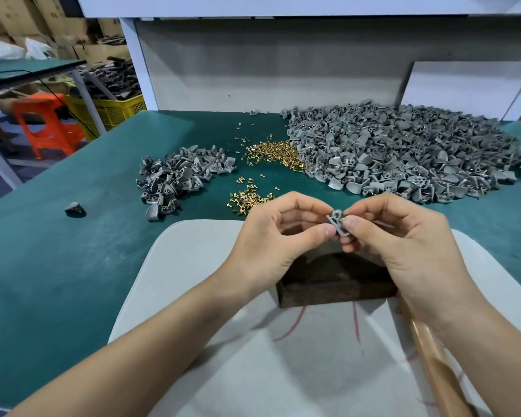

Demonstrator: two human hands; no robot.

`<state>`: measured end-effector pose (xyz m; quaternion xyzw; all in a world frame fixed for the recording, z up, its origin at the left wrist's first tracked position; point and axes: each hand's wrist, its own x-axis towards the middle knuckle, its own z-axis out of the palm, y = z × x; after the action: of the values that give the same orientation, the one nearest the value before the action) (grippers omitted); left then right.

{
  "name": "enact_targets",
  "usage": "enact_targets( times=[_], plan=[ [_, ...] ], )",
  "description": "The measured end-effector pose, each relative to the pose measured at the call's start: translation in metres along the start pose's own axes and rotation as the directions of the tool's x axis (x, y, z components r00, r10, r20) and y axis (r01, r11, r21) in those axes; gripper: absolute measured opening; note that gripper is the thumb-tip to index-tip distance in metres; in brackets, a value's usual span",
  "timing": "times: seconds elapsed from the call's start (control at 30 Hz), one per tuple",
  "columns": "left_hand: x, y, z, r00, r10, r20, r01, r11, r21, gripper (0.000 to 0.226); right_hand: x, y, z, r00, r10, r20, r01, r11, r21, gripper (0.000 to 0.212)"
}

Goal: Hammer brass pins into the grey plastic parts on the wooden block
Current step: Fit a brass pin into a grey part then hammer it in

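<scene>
1. Worktop (57, 266), green: one stray grey part (75, 207) at far left, apart from everything else.
2. Small pile of grey parts (181, 179), left of centre. We see open holes and no brass in them, so we judge these still unpinned.
3. Loose brass pins (271, 158), scattered between the two piles. A good stock remains.
4. Left hand (278, 233): thumb and forefinger pinch the held grey part (339, 222) above the block.
5. Wooden block (334, 284): dark, on a pale mat (223, 341), directly under the hands. We see no part seated on it.
6. Right hand (403, 239): fingertips pinch a brass pin (342, 219) against the held part, apparently starting it in a hole.
7. Large pile of grey parts (403, 155), at right. Brass glints among them suggest pinned pieces, though we cannot tell for each.
8. Hammer handle (433, 350): lying under the right forearm, ungripped.
9. Status: this piece is at the pin-fitting step. Seating it on the block and striking are still to do, and the small pile awaits.
</scene>
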<state>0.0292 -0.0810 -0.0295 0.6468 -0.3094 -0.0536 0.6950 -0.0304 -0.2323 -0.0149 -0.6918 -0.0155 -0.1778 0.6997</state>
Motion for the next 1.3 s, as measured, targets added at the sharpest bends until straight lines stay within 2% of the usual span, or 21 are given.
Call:
enact_targets(
  times=[0.13,0.63,1.0,1.3],
  plan=[
    [-0.0001,-0.0004,0.0002,1.000,-0.007,-0.003,0.007,1.000,-0.012,0.022,-0.0010,0.0017,0.0028,0.999,-0.024,-0.034,0.024,1.000,-0.012,0.013],
    [0.0003,0.0011,-0.0012,0.999,-0.007,-0.040,0.008,1.000,0.016,0.022,0.0001,0.0043,0.0050,0.998,0.040,-0.046,-0.039,0.998,0.039,0.014],
    [-0.0003,0.0020,-0.0007,1.000,-0.009,0.007,0.009,0.999,-0.034,0.028,-0.0017,0.0027,0.0053,0.997,0.039,-0.061,-0.037,0.999,0.037,0.011],
    [-0.0006,-0.0004,0.0022,1.000,0.022,-0.014,-0.022,1.000,-0.001,0.026,0.0006,0.0043,0.0022,0.995,0.090,-0.046,-0.087,0.995,0.053,0.019]
  ],
)
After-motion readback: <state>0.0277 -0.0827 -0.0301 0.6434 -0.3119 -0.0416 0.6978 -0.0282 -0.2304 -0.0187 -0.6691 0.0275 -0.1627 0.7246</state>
